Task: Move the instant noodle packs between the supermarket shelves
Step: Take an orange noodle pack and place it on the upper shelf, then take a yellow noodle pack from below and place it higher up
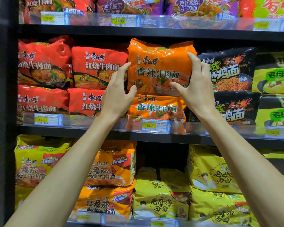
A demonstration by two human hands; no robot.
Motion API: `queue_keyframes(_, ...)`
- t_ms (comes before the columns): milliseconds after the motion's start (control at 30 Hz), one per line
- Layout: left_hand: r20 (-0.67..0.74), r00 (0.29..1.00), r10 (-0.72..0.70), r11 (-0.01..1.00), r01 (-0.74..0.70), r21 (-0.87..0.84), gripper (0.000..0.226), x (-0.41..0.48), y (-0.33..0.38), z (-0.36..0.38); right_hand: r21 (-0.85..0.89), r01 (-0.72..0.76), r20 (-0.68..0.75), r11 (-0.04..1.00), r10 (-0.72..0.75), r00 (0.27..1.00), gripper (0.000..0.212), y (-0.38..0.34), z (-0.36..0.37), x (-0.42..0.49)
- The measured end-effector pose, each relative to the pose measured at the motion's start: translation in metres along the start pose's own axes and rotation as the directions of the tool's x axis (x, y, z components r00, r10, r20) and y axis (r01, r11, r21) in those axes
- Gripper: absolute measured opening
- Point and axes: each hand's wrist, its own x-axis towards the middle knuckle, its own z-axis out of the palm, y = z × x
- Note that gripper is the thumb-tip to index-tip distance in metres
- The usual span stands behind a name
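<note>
In the head view, the upper orange plastic noodle pack [160, 68] sits on a second orange pack [157, 110] on the black middle shelf [105, 131], between red packs [98, 68] and black packs [228, 69]. The right hand [197, 86] curls around its right edge, fingers on the side and thumb on the front; the left hand [117, 94] is spread open at the left edge, fingertips just touching. The person likely should close the left hand too, squeeze evenly and lightly, and lift before pulling, so the lower pack and clear price rail [156, 126] stay undisturbed.
</note>
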Motion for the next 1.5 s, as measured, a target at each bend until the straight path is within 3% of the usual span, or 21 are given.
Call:
queue_keyframes(233, 0.108, 0.994, -0.03, 0.971, 0.004, 0.238, 0.06, 0.005, 0.006, -0.021, -0.107, -0.013, 0.13, 0.994, 0.027, 0.991, 0.087, -0.006, -0.022, -0.004)
queue_keyframes(400, 0.283, 0.956, -0.074, 0.934, -0.033, 0.356, 0.055, -0.016, 0.015, -0.039, -0.281, 0.001, 0.385, 0.96, 0.112, 0.916, 0.078, -0.012, -0.054, -0.027)
queue_keyframes(467, 0.37, 0.918, -0.142, 0.906, -0.03, 0.422, 0.052, -0.028, 0.019, -0.045, -0.358, 0.046, 0.558, 0.932, 0.174, 0.811, 0.074, -0.015, -0.071, -0.035)
queue_keyframes(567, 0.532, 0.821, -0.208, 0.866, -0.097, 0.49, 0.059, -0.048, 0.026, -0.056, -0.395, 0.136, 0.775, 0.909, 0.249, 0.581, 0.073, -0.021, -0.094, -0.051)
queue_keyframes(667, 0.616, 0.76, -0.209, 0.867, -0.146, 0.476, 0.058, -0.074, 0.038, -0.063, -0.382, 0.16, 0.872, 0.91, 0.298, 0.387, 0.074, -0.022, -0.108, -0.072)
queue_keyframes(733, 0.636, 0.746, -0.198, 0.883, -0.146, 0.446, 0.059, -0.094, 0.049, -0.066, -0.358, 0.137, 0.895, 0.923, 0.299, 0.33, 0.079, -0.022, -0.113, -0.089)
queue_keyframes(1100, 0.796, 0.523, -0.306, 0.883, -0.157, 0.442, 0.05, -0.216, 0.068, -0.04, -0.258, 0.012, 0.954, 0.966, 0.253, 0.158, 0.076, -0.007, -0.124, -0.209)
queue_keyframes(1333, 0.81, 0.44, -0.387, 0.874, -0.106, 0.475, 0.052, -0.262, 0.119, -0.027, -0.283, -0.024, 0.952, 0.959, 0.284, 0.118, 0.08, 0.02, -0.182, -0.25)
queue_keyframes(1500, 0.796, 0.427, -0.428, 0.855, -0.092, 0.51, 0.055, -0.294, 0.17, -0.023, -0.27, -0.049, 0.955, 0.962, 0.274, 0.11, 0.076, 0.052, -0.232, -0.281)
